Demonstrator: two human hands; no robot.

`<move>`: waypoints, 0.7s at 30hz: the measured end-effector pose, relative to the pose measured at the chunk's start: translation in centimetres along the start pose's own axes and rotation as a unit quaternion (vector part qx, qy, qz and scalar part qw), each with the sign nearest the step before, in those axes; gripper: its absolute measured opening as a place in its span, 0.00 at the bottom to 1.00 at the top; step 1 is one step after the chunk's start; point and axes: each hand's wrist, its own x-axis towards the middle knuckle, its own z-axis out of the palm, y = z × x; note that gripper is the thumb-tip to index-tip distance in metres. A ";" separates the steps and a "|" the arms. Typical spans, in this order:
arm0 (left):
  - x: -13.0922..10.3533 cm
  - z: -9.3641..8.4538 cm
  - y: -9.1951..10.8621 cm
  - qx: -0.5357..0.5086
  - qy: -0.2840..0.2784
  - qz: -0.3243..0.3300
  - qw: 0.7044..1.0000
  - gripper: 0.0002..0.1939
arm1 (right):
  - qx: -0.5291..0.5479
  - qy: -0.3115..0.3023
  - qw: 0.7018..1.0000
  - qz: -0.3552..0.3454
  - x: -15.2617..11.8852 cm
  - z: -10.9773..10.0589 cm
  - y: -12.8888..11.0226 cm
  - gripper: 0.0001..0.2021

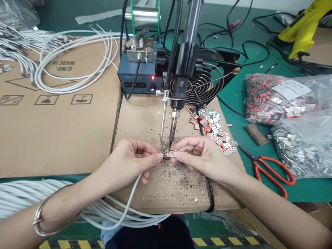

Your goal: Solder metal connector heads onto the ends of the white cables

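Note:
My left hand (pixel 140 157) pinches the end of a white cable (pixel 133 190), which hangs down from the fingers toward a bundle. Between finger and thumb, my right hand (pixel 193 154) grips a small USB connector (pixel 171 154) with a silver shell and an orange part. Cable end and connector meet just below the tip of a soldering iron (pixel 173 129) mounted on a stand. Whether the tip touches them I cannot tell. A thin metal solder feed tube (pixel 164 121) comes down beside the tip. Dark solder bits (pixel 184 180) litter the cardboard under my hands.
Loose connectors (pixel 215 128) lie right of the iron. Orange-handled scissors (pixel 272 169) and bags of connectors (pixel 280 98) and metal shells (pixel 303 145) are farther right. Behind stand a blue solder feeder (pixel 137 77) and a fan (pixel 199 83). Coiled cables (pixel 75 88) rest on cardboard at left.

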 end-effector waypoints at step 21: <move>0.1 -0.1 -0.3 -0.005 -0.010 0.052 0.999 0.04 | 0.039 0.004 0.999 -0.012 -0.1 -0.3 0.2 0.08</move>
